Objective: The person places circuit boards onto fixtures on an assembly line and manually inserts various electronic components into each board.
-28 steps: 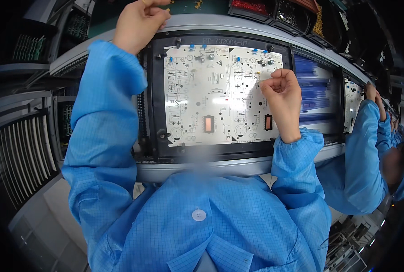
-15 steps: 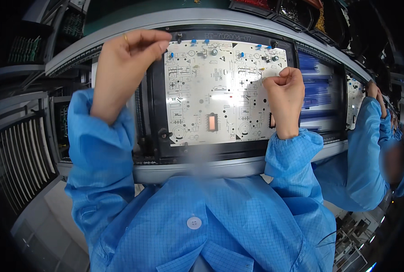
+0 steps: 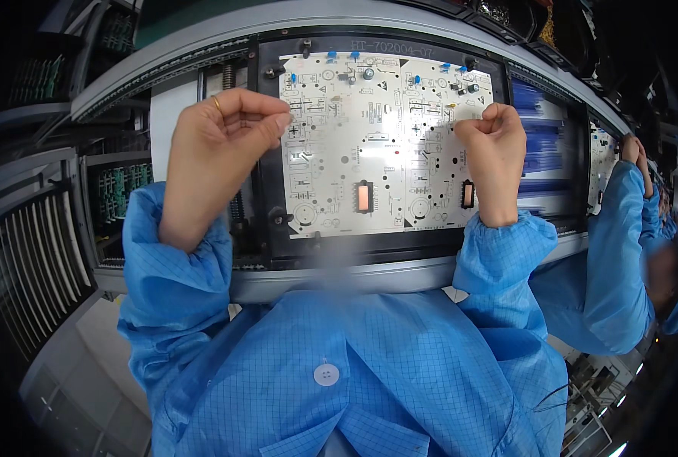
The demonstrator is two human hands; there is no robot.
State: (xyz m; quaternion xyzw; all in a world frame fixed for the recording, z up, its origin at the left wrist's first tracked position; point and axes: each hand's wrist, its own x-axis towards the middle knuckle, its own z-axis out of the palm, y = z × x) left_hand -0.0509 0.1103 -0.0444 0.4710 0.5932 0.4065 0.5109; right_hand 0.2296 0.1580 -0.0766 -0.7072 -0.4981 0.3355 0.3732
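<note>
Circuit board (image 3: pixel 377 145), white, sits in a black carrier frame (image 3: pixel 266 190) between both hands. Left hand (image 3: pixel 217 152) pinched narrow at the board's left edge; anything held is too small to see. Right hand (image 3: pixel 495 156) fisted over the right side, hiding its fingertips' contents. Co-worker's sleeve (image 3: pixel 620 251) cut off beyond.

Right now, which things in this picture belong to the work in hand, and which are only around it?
In the work:
- left hand, pinched at the board's left edge
- right hand, pinched over the board's right part
- white circuit board
- black carrier frame

Only around:
- grey conveyor rail
- green boards in a rack
- a co-worker's blue sleeve
</note>
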